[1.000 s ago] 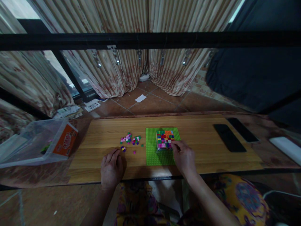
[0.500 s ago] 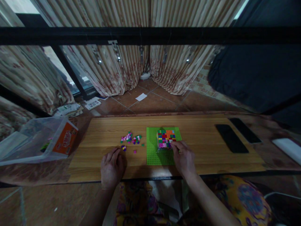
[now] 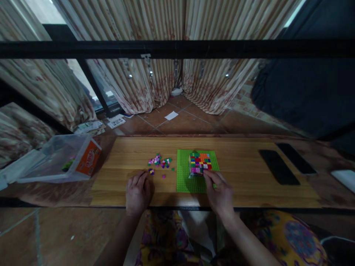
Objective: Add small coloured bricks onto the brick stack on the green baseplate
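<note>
A block of small multicoloured toy bricks [image 3: 200, 162] sits on a green studded baseplate [image 3: 183, 183] on the wooden table. My right hand [image 3: 220, 192] is at the block's near right corner, thumb and forefinger closed together against it. Whatever is between those fingertips is too small to make out. My left hand [image 3: 138, 192] rests on the table left of the baseplate, its fingers loosely bent and the thumb a little apart, holding nothing visible. Just beyond its fingertips lies a yellow and purple brick cluster [image 3: 151, 171]. Loose pink, green and purple bricks [image 3: 156, 159] lie farther back, with a single pink brick [image 3: 164, 176] nearer.
A clear plastic box [image 3: 55, 173] with an orange label stands at the left end of the table [image 3: 241, 147]. Two dark flat phone-like slabs [image 3: 279, 168] lie at the right. A black rail [image 3: 177, 49] crosses in front of the curtains [image 3: 155, 22].
The whole view has shifted slightly, so things appear farther right. My right hand stays at the block's corner, its fingers slightly changed in pose. My left hand remains beside the loose bricks.
</note>
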Action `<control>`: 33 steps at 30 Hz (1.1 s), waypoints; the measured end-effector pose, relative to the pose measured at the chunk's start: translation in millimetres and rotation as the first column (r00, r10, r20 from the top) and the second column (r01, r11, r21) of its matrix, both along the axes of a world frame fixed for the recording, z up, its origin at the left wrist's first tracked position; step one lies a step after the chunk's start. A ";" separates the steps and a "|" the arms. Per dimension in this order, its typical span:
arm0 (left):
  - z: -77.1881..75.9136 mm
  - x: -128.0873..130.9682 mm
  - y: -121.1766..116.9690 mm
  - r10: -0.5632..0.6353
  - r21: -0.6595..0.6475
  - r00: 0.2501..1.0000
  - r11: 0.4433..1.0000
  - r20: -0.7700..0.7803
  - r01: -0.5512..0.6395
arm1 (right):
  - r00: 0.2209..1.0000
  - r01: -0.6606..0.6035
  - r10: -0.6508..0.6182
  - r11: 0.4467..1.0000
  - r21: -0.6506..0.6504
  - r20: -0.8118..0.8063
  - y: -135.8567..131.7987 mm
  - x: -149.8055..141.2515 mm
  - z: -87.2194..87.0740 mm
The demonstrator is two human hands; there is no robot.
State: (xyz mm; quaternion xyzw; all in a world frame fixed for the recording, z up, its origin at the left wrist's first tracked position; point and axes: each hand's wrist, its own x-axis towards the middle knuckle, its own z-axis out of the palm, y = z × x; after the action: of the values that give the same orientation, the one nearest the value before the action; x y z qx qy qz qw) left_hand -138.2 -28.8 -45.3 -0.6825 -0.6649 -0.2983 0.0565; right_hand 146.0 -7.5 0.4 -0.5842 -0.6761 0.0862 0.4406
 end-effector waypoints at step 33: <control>-0.5 -1.7 1.9 -0.006 0.019 1.000 1.000 -0.023 0.006 | 0.908 -0.083 -0.078 0.929 -0.360 -0.411 -16.4 9.7 -10.5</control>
State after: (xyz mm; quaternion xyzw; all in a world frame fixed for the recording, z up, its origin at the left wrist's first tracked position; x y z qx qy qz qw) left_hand -139.9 -27.0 -45.7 -0.6873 -0.6592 -0.2971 0.0697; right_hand 155.7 -23.9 -10.2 -0.6234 -0.5382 0.3357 0.4572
